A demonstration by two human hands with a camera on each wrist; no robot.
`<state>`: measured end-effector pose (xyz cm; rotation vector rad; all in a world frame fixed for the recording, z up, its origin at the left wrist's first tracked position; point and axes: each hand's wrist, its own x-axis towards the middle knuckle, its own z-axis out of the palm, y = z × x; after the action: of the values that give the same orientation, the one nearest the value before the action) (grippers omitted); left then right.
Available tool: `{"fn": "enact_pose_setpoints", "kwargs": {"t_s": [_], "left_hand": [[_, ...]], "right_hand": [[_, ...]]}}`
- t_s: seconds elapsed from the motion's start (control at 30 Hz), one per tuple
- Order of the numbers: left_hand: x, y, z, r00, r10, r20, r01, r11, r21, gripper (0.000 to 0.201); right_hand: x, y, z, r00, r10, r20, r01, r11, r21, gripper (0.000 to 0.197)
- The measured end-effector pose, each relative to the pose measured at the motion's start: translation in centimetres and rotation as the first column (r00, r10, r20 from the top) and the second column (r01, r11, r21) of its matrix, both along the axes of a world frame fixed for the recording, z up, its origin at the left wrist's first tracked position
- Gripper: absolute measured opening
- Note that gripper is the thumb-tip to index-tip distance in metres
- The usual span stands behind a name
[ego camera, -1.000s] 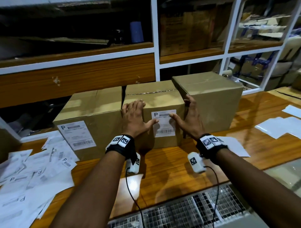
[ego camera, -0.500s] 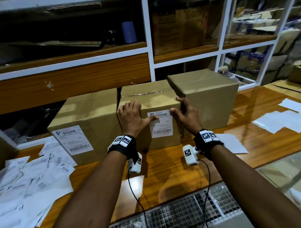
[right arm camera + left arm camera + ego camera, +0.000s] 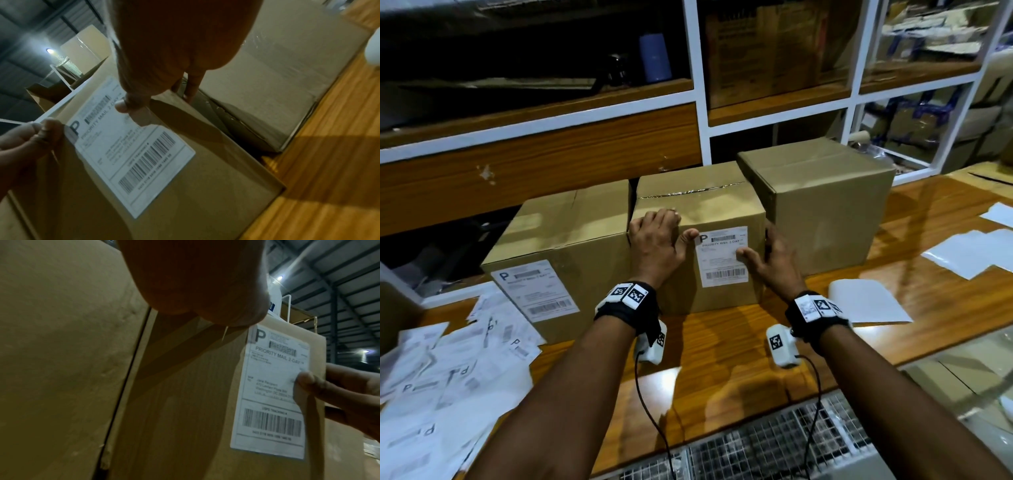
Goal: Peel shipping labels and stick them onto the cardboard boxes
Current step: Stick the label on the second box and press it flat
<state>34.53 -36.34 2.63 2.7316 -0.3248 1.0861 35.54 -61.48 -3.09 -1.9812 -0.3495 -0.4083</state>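
Observation:
Three cardboard boxes stand in a row on the wooden table (image 3: 722, 359). The middle box (image 3: 688, 205) has a white shipping label (image 3: 722, 270) on its front face. My left hand (image 3: 654, 240) lies flat on that face with its fingers reaching the top edge. Its thumb (image 3: 41, 134) presses the label's upper left corner. My right hand (image 3: 777, 263) is at the box's right edge, fingers reaching into the gap beside the right box (image 3: 825, 212). Its thumb (image 3: 308, 381) presses the label (image 3: 273, 402) at mid-height on the right side. The left box (image 3: 565, 222) bears its own label (image 3: 536, 291).
A heap of loose label sheets (image 3: 431, 377) covers the table's left end. White backing sheets (image 3: 866, 301) and more paper (image 3: 969, 253) lie to the right. White-framed shelves (image 3: 698, 102) rise close behind the boxes. A wire mesh (image 3: 756, 445) runs below the table's near edge.
My right thumb has slid down the label's right edge from its top corner to mid-height. The left thumb has shifted up to the label's upper left corner. The boxes have not moved.

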Motion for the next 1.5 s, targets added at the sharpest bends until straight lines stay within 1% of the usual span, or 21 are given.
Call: {"fn": "enact_pose_setpoints", "kwargs": {"t_s": [0.03,0.1,0.17,0.27,0.37,0.4,0.47,0.53,0.67,0.77,0.87,0.9,0.97,1.03,1.1,1.17,1.27,1.33,1.4,1.47,1.5], "left_hand": [[-0.1,0.0,0.0,1.0,0.005,-0.002,-0.005,1.0,0.0,0.034],[-0.2,-0.1,0.0,1.0,0.016,-0.013,-0.016,1.0,0.001,0.032],[-0.3,-0.2,0.1,0.999,0.026,-0.032,-0.025,1.0,0.006,0.033],[-0.4,-0.2,0.3,0.998,0.032,-0.048,-0.032,0.999,0.006,0.037],[-0.6,-0.3,0.4,0.999,0.025,-0.042,-0.025,1.0,0.003,0.041],[-0.6,-0.3,0.4,0.999,0.025,-0.042,-0.025,1.0,0.004,0.044],[-0.5,-0.2,0.3,0.999,0.023,-0.042,-0.022,1.0,0.018,0.052],[-0.5,-0.1,0.1,0.999,0.014,-0.049,-0.012,0.999,0.04,0.064],[-0.4,0.2,-0.3,0.997,0.0,-0.073,0.005,0.998,0.07,0.085],[-0.4,0.0,-0.4,0.997,0.016,-0.076,-0.011,0.998,0.068,0.091],[-0.5,-0.1,-0.4,0.996,0.037,-0.084,-0.031,0.997,0.068,0.093],[-0.5,-0.2,-0.4,0.996,0.039,-0.082,-0.034,0.997,0.07,0.092],[-0.6,-0.2,-0.4,0.997,0.04,-0.07,-0.035,0.997,0.075,0.087],[-0.6,-0.3,-0.3,0.997,0.048,-0.059,-0.043,0.996,0.079,0.084],[-0.7,-0.4,-0.2,0.996,0.062,-0.057,-0.057,0.995,0.085,0.083],[-0.8,-0.5,-0.2,0.995,0.075,-0.058,-0.069,0.993,0.094,0.083],[-0.9,-0.8,-0.1,0.991,0.105,-0.077,-0.097,0.99,0.103,0.085],[-0.8,-1.0,-0.2,0.988,0.133,-0.082,-0.124,0.986,0.11,0.087],[-0.7,-1.1,-0.2,0.986,0.148,-0.082,-0.138,0.984,0.115,0.087],[-0.4,-1.1,-0.2,0.985,0.156,-0.079,-0.146,0.982,0.119,0.086],[-0.3,-1.1,-0.2,0.984,0.159,-0.08,-0.149,0.982,0.119,0.086]], "right_hand": [[0.0,0.1,-0.3,1.0,-0.017,0.023,0.018,0.999,-0.03,0.076],[0.0,0.2,-1.1,0.997,-0.055,0.054,0.059,0.996,-0.063,0.091],[-0.2,0.3,-1.9,0.99,-0.135,0.043,0.136,0.991,-0.022,0.101],[-0.6,0.8,-2.8,0.978,-0.205,-0.036,0.208,0.973,0.1,0.09],[-1.0,1.4,-4.2,0.981,-0.172,-0.086,0.181,0.976,0.117,0.073],[-1.0,1.6,-4.7,0.98,-0.163,-0.115,0.178,0.975,0.134,0.063],[-0.8,1.7,-5.7,0.97,-0.149,-0.19,0.183,0.967,0.177,0.055],[-0.5,1.3,-6.4,0.968,-0.125,-0.217,0.166,0.968,0.186,0.054],[-0.5,0.1,-6.9,0.972,-0.036,-0.233,0.077,0.983,0.168,0.05],[-0.7,0.0,-7.0,0.965,-0.026,-0.262,0.068,0.985,0.156,0.059],[-1.3,0.2,-6.5,0.966,-0.019,-0.258,0.066,0.982,0.175,0.059],[-1.7,0.4,-6.3,0.968,-0.01,-0.251,0.059,0.981,0.187,0.063],[-2.2,1.3,-6.0,0.965,-0.018,-0.262,0.071,0.978,0.194,0.086],[-2.2,3.0,-5.8,0.944,-0.101,-0.314,0.161,0.972,0.17,0.118],[-1.8,5.1,-5.6,0.894,-0.238,-0.379,0.302,0.945,0.121,0.144],[-1.5,6.8,-5.5,0.849,-0.343,-0.401,0.404,0.912,0.075,0.155],[-1.0,8.0,-5.9,0.823,-0.418,-0.384,0.468,0.883,0.042,0.161],[-0.8,8.1,-6.3,0.825,-0.44,-0.356,0.476,0.88,0.016,0.16],[-0.4,7.5,-6.5,0.839,-0.43,-0.333,0.456,0.89,0.0,0.152],[-0.1,6.5,-6.5,0.856,-0.379,-0.352,0.419,0.907,0.04,0.135],[0.0,5.8,-6.4,0.865,-0.348,-0.361,0.399,0.914,0.077,0.122]]}}
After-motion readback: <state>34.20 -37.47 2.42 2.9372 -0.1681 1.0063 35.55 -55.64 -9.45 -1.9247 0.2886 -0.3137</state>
